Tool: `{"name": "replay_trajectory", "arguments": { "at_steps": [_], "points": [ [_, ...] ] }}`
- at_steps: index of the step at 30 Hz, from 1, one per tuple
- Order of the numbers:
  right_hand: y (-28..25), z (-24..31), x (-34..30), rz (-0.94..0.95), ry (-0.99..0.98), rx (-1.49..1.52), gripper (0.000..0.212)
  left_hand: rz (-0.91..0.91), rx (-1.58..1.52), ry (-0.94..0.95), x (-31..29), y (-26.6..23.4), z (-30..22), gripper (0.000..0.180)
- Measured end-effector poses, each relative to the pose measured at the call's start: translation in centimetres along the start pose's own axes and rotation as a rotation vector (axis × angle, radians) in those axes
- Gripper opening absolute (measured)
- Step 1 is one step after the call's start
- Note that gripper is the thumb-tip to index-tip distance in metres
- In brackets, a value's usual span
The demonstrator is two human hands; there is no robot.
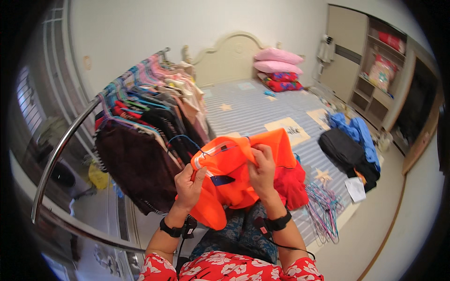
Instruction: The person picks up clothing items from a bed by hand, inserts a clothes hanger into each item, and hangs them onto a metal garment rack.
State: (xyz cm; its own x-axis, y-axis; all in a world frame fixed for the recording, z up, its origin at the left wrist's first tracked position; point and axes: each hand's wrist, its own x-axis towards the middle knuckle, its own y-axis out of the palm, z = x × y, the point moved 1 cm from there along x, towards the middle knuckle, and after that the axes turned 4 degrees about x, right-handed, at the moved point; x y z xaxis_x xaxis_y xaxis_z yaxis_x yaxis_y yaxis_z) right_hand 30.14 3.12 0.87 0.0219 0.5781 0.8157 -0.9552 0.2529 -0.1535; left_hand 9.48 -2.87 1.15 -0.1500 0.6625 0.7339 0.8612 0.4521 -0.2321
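A bright orange garment (239, 180) hangs between my two hands above my lap. My left hand (190, 187) pinches it beside the whitish zipper edge at the neck. Its other side is gripped by my right hand (262, 171), fingers closed on the cloth. A blue hanger (186, 137) shows its hook at the garment's neck, toward the clothes rack; the rest of it is mostly hidden by the cloth. A dark blue tag or patch (222, 180) lies on the orange fabric. Just beyond my right hand, a red garment (291, 187) rests on the bed edge.
At left, a metal rack (65, 140) carries many hung clothes (136, 159). Loose hangers (324, 208) lie on the striped bed (243, 110), right of the red garment. Farther right are black clothes (342, 150), blue clothes (358, 133) and white paper (355, 188). Pillows (279, 62) are stacked by the headboard.
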Motion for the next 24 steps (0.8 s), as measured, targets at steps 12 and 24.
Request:
{"name": "replay_trajectory", "arguments": {
  "at_steps": [12,24],
  "points": [
    [6.5,10.5,3.8,0.307,-0.49,-0.074,0.042,-0.077,0.196,0.082,-0.2,-8.0,-1.7,0.014],
    [12.4,9.7,2.1,0.444,-0.241,0.353,0.012,-0.207,0.455,-0.026,-0.6,-11.6,-1.0,0.011]
  ]
}}
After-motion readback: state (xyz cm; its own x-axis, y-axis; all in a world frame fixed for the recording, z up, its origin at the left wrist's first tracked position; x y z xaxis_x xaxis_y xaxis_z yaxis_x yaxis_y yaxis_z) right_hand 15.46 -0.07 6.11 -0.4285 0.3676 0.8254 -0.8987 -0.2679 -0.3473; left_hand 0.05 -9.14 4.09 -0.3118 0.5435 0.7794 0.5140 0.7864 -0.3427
